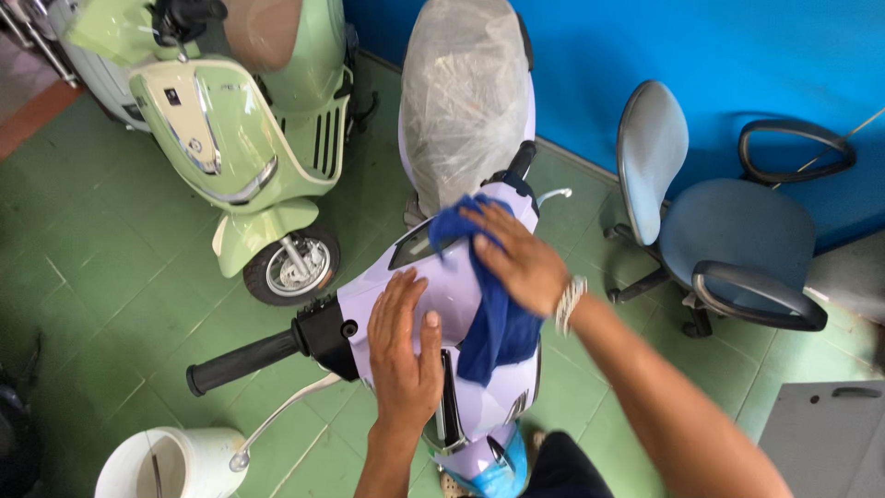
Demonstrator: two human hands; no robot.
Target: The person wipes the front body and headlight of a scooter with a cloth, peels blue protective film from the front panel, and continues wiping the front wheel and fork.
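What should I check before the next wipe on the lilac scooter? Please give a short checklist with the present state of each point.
1. Cloth under the right hand: ok, the palm presses the blue cloth on the scooter head.
2. Left hand steadies the scooter: ok, it lies flat on the lilac panel.
3. Cloth clear of the display: not ok, one corner lies over its edge.
4. Bucket within reach: ok, it stands on the floor by the left handlebar.
5. Water in the bucket: cannot tell.
6. Seat covered: ok, plastic wrap is on it.
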